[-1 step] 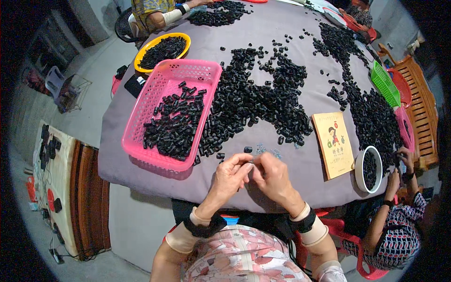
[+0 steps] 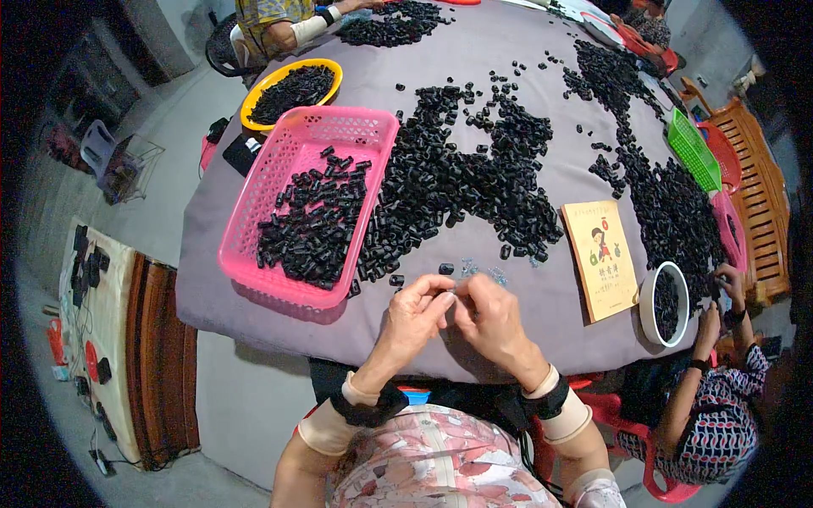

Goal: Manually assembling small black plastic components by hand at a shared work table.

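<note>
Two bare hands meet at the fingertips above the near edge of the cloth

The left hand and the right hand come together at the front of the table, knuckles up and fingers curled inward. The left thumb and index finger lie close at their tips, and the right fingers bend down out of sight beside them. I cannot tell how tightly either grip is closed or whether a small part sits between the fingertips.

Just beyond the right hand, small clear bits lie loose on the grey cloth, and a single black piece lies beside them. Farther back spreads a broad heap of black pieces, its left side running up to a pink basket that holds many more of the same kind.

Behind that basket is a yellow bowl, also filled with dark pieces. To the right of the hands, well apart from them, lies a yellow booklet with a cartoon figure on its cover. Past it, a white bowl of black pieces stands near a co-worker's hand
</note>
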Tool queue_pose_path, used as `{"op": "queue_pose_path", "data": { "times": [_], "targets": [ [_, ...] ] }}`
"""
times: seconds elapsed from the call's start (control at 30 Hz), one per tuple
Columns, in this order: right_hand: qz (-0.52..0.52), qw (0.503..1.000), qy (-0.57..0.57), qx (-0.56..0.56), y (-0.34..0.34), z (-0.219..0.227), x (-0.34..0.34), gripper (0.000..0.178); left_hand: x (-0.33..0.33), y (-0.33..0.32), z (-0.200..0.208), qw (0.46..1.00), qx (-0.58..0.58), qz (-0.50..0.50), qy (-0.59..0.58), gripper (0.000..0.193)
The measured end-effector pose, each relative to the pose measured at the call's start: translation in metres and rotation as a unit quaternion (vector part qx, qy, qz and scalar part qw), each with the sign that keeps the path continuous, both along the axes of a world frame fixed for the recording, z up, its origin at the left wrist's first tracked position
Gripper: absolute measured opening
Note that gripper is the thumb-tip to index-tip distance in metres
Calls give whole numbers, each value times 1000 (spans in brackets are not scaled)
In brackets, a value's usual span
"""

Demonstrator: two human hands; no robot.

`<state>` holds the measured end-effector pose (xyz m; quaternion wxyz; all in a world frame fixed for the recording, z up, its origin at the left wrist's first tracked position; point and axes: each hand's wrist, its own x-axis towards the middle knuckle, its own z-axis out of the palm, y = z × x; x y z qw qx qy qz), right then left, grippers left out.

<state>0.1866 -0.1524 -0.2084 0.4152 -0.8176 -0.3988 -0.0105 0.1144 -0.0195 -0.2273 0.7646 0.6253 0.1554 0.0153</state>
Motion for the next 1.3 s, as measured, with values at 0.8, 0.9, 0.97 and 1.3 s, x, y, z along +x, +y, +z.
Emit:
{"op": "queue_pose_path", "data": {
  "times": [0.8,0.9,0.97,1.3],
  "targets": [
    [10,974,190,124,-2,-13,-2,12,4,6,-10,995,-98,16,26,13],
    [-18,965,235,117,0,-7,-6,9,2,8,-9,987,-153,10,52,18],
    [-35,953,269,133,-1,-5,-7,8,-1,10,-15,985,-170,-35,14,24],
    [-47,904,377,197,-8,-7,-11,7,-8,8,-2,979,-201,-28,-9,28]
  ]
}}
